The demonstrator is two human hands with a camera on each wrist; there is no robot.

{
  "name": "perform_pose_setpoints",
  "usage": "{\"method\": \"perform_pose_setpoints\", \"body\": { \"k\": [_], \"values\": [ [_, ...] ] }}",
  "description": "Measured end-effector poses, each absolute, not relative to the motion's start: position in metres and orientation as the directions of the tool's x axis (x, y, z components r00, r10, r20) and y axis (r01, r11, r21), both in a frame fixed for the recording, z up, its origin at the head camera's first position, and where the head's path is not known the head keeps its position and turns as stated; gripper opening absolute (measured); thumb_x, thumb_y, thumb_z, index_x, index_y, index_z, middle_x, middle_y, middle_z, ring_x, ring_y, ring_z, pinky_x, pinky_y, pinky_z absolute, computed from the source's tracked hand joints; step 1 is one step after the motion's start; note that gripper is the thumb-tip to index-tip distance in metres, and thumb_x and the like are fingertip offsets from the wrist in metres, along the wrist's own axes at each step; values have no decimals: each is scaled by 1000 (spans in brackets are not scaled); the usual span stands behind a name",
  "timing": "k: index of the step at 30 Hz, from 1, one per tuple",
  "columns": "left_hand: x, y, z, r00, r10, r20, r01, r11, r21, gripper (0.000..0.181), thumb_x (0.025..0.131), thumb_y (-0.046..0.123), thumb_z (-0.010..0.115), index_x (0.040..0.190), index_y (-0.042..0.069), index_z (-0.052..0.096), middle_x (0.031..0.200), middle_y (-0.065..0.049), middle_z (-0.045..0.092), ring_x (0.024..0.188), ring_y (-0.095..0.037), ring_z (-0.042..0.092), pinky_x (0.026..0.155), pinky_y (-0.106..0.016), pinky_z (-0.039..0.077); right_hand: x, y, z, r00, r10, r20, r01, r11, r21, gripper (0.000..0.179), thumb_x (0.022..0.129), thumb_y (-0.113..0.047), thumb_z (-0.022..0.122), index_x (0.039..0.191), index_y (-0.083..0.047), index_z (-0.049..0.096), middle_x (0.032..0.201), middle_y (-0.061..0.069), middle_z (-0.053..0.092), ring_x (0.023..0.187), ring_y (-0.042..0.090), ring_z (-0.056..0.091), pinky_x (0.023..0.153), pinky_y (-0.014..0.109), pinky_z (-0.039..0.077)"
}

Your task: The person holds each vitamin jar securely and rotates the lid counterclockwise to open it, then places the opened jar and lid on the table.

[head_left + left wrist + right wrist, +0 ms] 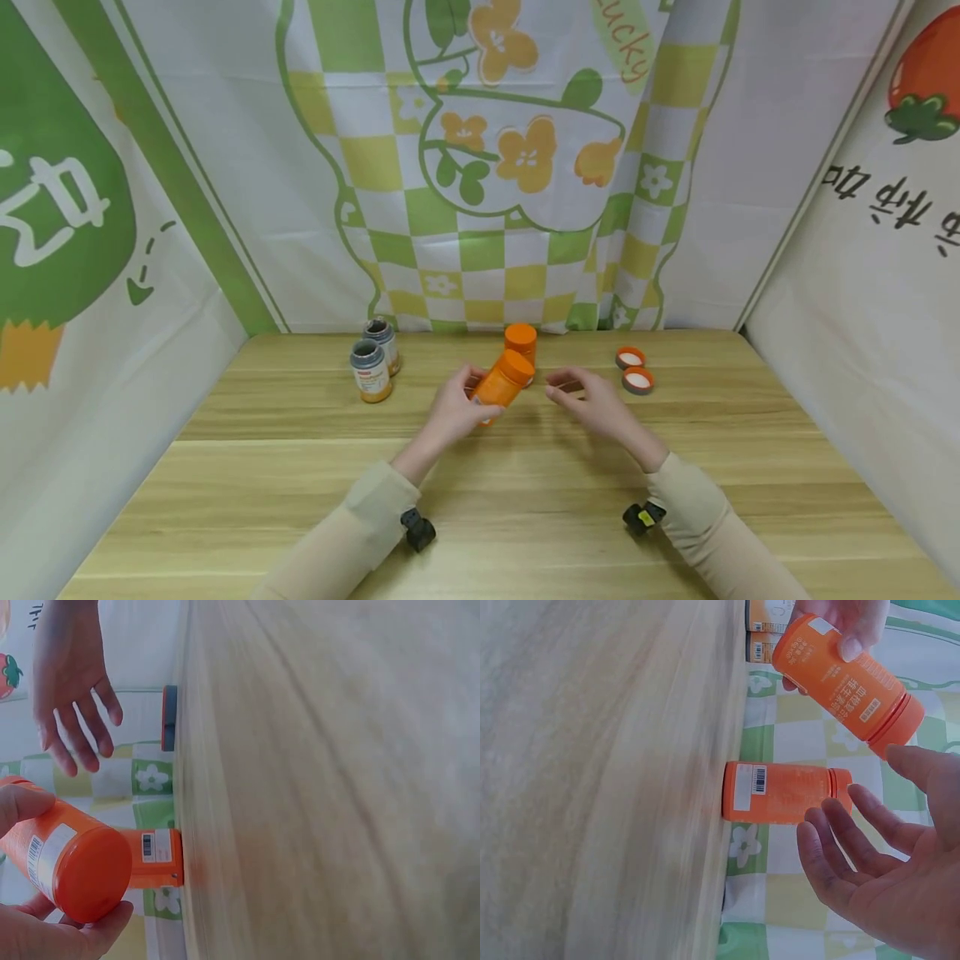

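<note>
In the head view my left hand (pixel 456 410) grips an orange pill bottle (pixel 501 385), tilted with its capped end up and to the right. The left wrist view shows thumb and fingers around its lower part, its round base (pixel 94 874) facing the camera. A second orange pill bottle (pixel 780 793) stands upright on the table behind it, orange cap on. My right hand (pixel 596 404) is beside the held bottle, fingers relaxed and holding nothing. In the right wrist view its thumb tip lies right by the cap (pixel 898 727) of the held bottle.
At the back left stand two uncapped supplement bottles, a nearer one (pixel 371 372) and a farther one (pixel 383 337). Two orange-and-grey lids (pixel 638 382) lie upside down at the back right. A patterned curtain (pixel 480 250) hangs behind the wooden table (pixel 517 508).
</note>
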State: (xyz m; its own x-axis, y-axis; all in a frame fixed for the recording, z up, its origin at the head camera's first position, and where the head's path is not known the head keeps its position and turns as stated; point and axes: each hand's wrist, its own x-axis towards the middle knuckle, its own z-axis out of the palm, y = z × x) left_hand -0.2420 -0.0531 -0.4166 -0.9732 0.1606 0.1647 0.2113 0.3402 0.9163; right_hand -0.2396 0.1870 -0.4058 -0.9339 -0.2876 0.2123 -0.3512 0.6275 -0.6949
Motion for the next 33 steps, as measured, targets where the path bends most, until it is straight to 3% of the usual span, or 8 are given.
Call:
{"method": "perform_pose_setpoints", "body": {
  "k": [11, 21, 33],
  "values": [
    [-235, -49, -417, -969, 192, 159, 219, 348, 912, 46, 70, 11, 79, 110, 8, 57, 106, -12, 60, 89, -22, 59, 75, -34, 51, -238, 184, -402, -908, -310, 283, -417, 593, -688, 44, 91, -42, 58, 123, -11, 58, 116, 6, 65, 103, 21, 63, 84, 42, 52],
    [-233, -42, -420, -959, 213, 188, 252, 333, 908, 45, 67, 10, 80, 107, 7, 58, 102, -11, 62, 84, -19, 59, 71, -28, 50, -235, 180, -396, -886, -326, 331, -462, 544, -700, 37, 92, -39, 58, 122, -17, 57, 115, 3, 65, 103, 20, 63, 80, 41, 53],
    [-226, -36, -417, -954, 260, 148, 239, 364, 900, 47, 68, 11, 78, 111, 9, 58, 105, -10, 61, 84, -18, 58, 71, -29, 49, -232, 177, -390, -881, -344, 325, -468, 533, -704, 45, 91, -38, 61, 126, -11, 54, 115, 7, 64, 102, 25, 63, 81, 40, 53]
  ]
}}
